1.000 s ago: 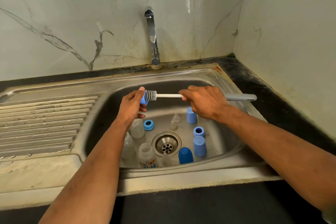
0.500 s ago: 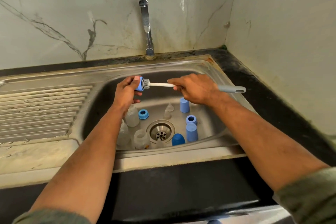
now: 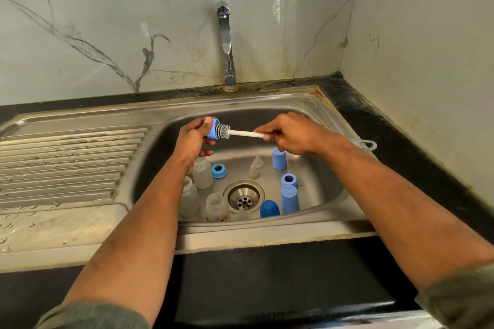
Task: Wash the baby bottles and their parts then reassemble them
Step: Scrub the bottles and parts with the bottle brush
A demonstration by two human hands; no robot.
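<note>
A blue bottle collar [image 3: 213,129], held above the sink [image 3: 315,104], is pinched by the left hand [image 3: 193,139]. The bottle brush [image 3: 240,133] pokes into it, gripped on its white shaft by the right hand's [image 3: 291,134] curled fingers [image 3: 263,133].

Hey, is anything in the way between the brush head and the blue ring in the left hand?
Nothing visible: the brush bristles sit right against the blue ring held by the left hand; the right hand grips the handle.
</note>
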